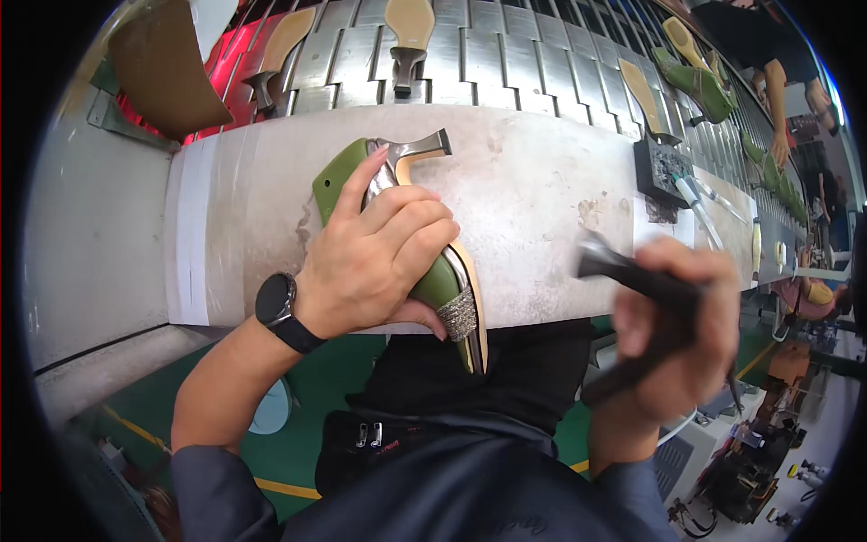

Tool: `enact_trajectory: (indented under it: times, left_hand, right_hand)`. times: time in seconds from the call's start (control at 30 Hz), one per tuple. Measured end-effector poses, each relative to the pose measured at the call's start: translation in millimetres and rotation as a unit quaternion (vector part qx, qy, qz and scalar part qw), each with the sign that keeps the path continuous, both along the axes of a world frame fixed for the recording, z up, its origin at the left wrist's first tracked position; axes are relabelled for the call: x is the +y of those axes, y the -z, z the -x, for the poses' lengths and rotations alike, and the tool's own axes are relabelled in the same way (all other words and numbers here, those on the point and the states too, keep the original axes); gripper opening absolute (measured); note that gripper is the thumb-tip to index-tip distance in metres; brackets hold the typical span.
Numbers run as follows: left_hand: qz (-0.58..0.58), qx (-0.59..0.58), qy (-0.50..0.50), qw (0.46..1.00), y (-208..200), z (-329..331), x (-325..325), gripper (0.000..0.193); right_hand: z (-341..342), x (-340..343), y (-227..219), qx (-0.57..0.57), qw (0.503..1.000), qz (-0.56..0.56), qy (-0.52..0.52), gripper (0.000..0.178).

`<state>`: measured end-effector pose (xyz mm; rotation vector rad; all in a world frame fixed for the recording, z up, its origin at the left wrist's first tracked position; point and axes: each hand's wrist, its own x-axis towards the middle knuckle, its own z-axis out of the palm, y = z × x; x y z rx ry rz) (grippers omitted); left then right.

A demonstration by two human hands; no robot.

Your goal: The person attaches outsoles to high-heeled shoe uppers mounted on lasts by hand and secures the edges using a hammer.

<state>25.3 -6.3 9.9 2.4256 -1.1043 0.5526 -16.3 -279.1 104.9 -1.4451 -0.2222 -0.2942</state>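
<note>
In the head view, the high-heeled shoe [441, 284] lies on its side on the pale worktop [533, 208], left of the middle. Its long axis runs from upper left to lower right: the heel end is at the far side, and the toe [472, 358] points toward the person, reaching past the worktop's near edge. The sole faces right, and the heel [423, 146] juts out to the right, flaring at its tip. A green form [340, 172] fills the shoe and sticks out at the upper left.

The left hand [375, 239] grasps the shoe from above, fingers spread over its side, and covers much of its middle. Part of the thumb is out of sight under the front of the shoe.

The right hand [682, 330] is clenched around a dark hammer [643, 274], apart from the shoe and to its right. Both are smeared by blur, so the hammer's outline and the separate fingers are hard to make out.

Beyond the worktop, a sole with a heel [409, 32] on the metal conveyor [492, 63] is cut off by the top edge.
</note>
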Motion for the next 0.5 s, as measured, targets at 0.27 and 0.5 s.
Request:
enact_trajectory:
  times: [0.27, 0.5]
  left_hand:
    - [-0.006, 0.002, -0.012, 1.000, 1, 2, 3, 0.090]
    - [-0.004, -0.014, -0.013, 1.000, -2, -1, -1, 0.093]
  right_hand:
    - [-22, 33, 19, 0.196, 0.972, 0.028, -0.123, 0.027]
    - [5, 7, 37, 0.139, 0.963, 0.045, -0.224, 0.022]
